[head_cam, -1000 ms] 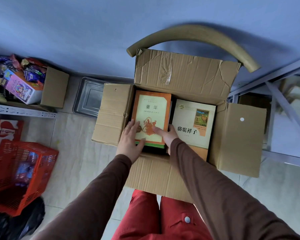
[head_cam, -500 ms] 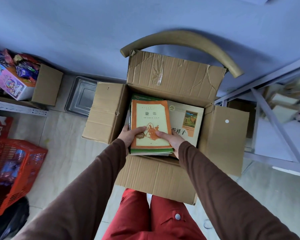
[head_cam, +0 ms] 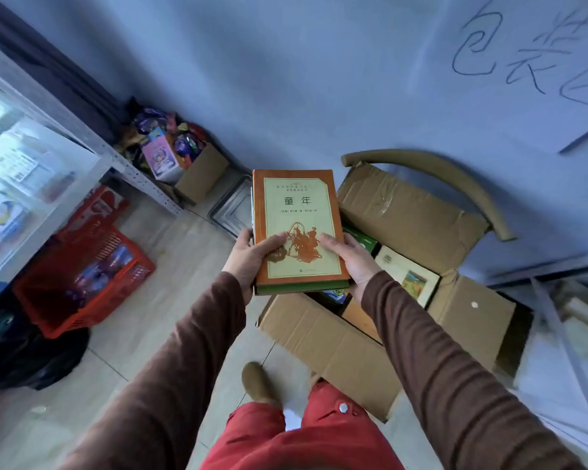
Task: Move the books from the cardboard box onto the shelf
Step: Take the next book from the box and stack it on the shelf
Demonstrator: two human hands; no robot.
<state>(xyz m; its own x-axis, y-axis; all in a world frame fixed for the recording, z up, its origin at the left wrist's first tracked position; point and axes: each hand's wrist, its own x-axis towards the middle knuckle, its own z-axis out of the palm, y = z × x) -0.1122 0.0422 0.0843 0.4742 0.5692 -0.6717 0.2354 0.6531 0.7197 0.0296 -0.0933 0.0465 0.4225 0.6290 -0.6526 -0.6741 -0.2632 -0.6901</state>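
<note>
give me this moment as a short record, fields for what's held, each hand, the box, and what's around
held: stack of books, orange-covered one on top, a green one under it
left hand: grips the stack's left edge, thumb on the cover
right hand: grips the right edge, thumb on the cover
position: stack lifted clear of the cardboard box, held level in front of the person
box: open, flaps out, more books inside
surroundings: red basket on the floor at left; metal shelf at far left
</note>
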